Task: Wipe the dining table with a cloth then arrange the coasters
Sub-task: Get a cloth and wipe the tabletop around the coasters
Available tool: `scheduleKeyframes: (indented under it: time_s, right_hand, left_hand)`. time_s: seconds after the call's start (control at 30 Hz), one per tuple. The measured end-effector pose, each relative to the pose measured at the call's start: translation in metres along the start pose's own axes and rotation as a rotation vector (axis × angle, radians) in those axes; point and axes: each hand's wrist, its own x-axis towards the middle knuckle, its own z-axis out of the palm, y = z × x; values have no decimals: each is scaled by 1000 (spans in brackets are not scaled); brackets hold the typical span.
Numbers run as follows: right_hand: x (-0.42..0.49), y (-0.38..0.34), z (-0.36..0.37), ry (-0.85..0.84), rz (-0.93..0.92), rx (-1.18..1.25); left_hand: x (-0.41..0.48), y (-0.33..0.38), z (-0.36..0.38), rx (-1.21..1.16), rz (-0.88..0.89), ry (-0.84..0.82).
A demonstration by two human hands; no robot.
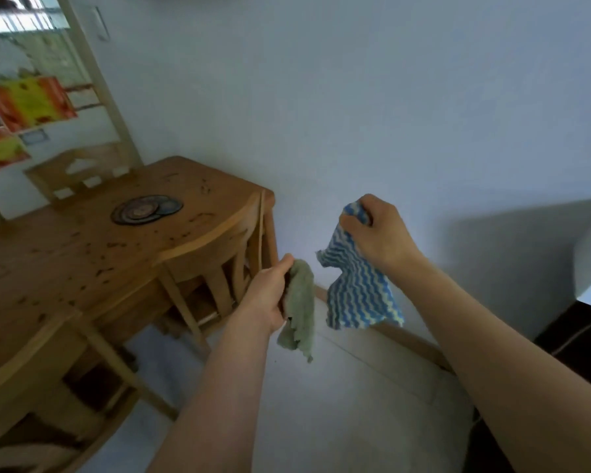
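The wooden dining table (65,254) fills the left of the view, its top speckled with dark marks. A pile of round dark coasters (146,209) lies near its far end. My left hand (270,295) grips a pale green cloth (301,308) that hangs down beside the table's right corner. My right hand (376,230), higher and further right, pinches the top of a blue-and-white wavy-striped cloth (359,285) that dangles in the air. Both hands are off the table, over the floor.
A wooden chair (215,254) is tucked under the table's right side, another chair (79,172) stands at the far end, and a third chair (48,370) is at the near left. A pale wall is ahead. A dark cabinet (580,326) sits at the right.
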Motion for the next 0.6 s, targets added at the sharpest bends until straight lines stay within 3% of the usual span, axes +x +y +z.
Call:
scheduleKeyframes:
  time_s: [0.1,0.23,0.33,0.43,0.6]
  right_hand:
    - [-11,-19,40,-243,-60,38]
    - [-15,-38,68,-466,120,222]
    - [0,-35,73,-300,178,364]
    - [22,-24,80,-156,92,329]
    - [58,-16,95,-598,-97,189]
  left_hand:
    - [2,10,-11,-157,12,-168]
    - [10,28,-27,-148,110,-196]
    - [19,38,-42,-54,192,-142]
    - [31,49,-52,76,263,-101]
    - [45,74,-56,293,334,-183]
